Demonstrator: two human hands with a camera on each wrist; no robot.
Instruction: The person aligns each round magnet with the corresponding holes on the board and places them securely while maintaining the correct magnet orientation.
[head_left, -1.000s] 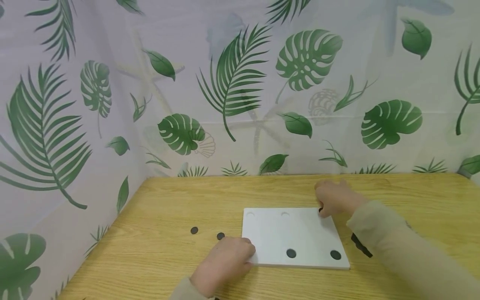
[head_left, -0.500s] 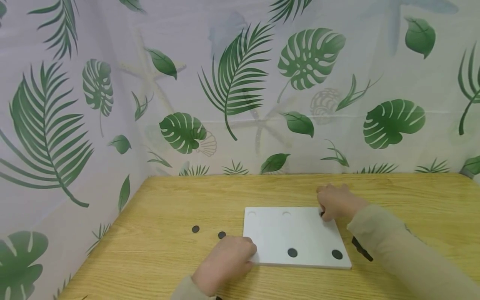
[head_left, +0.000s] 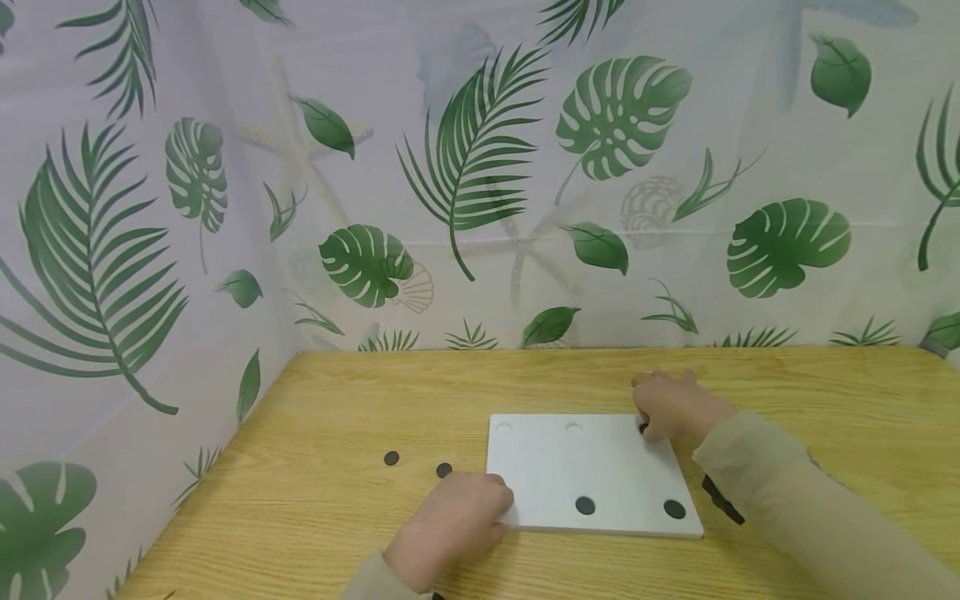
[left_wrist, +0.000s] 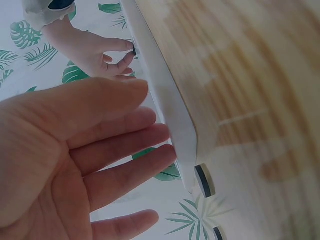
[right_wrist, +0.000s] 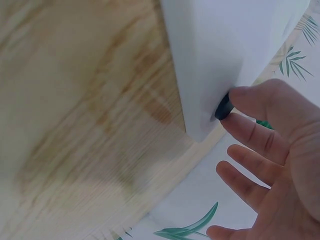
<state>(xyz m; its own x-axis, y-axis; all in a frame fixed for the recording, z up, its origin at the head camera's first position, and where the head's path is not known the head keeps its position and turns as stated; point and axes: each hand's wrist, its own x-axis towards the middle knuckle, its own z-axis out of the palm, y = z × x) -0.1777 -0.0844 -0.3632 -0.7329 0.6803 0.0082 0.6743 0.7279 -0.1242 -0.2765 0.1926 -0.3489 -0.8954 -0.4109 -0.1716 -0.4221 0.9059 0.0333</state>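
Observation:
My right hand [head_left: 670,405] pinches a small black disc [right_wrist: 224,107] between thumb and index finger. The disc stands tilted at the far right corner of a white board [head_left: 570,471], its lower edge right at the board's surface. The other fingers of that hand spread loosely. My left hand [head_left: 459,510] rests at the near left corner of the board, fingers extended with their tips at its edge in the left wrist view. One black disc [head_left: 585,506] lies at the board's front middle, another black disc [head_left: 674,509] at its near right corner. The near left corner is hidden by my hand.
Two loose black discs lie on the wooden table [head_left: 337,517] left of the board: one disc [head_left: 392,458] farther out, one disc [head_left: 444,470] close to my left hand. Round recesses [head_left: 573,427] show along the board's far edge. A leaf-patterned curtain [head_left: 480,208] borders the table behind.
My right hand has shifted slightly toward me over the far right corner, with the disc still pinched. My left hand and the other discs keep their places.

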